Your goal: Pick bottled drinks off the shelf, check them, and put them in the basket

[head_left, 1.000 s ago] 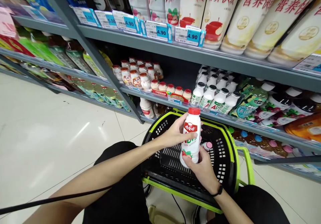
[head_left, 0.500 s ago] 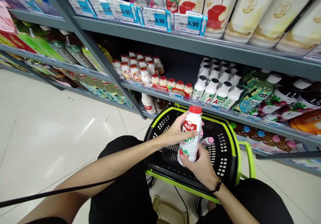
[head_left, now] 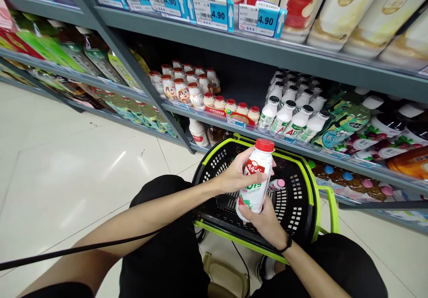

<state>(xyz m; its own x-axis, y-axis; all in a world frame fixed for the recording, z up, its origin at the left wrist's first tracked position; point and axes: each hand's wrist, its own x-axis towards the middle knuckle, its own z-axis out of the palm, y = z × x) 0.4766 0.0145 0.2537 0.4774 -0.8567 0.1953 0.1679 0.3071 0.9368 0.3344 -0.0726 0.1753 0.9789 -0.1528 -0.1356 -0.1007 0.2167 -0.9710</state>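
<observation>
Holding the white plastic bottle with red cap (head_left: pixel 256 182), both hands keep it tilted above the black plastic basket with lime-green rim (head_left: pixel 313 200). The left grip (head_left: pixel 238 173) is closed around its upper part; the right grip (head_left: pixel 266 224) is closed around its lower part. Inside the basket lies a small bottle with pink cap (head_left: pixel 277 184), partly hidden by the held one. The basket stands between the person's black-clothed knees and the grey shelf (head_left: pixel 207 33), where small white black-capped bottles (head_left: pixel 282 117) and small red-capped bottles (head_left: pixel 183 91) stand.
</observation>
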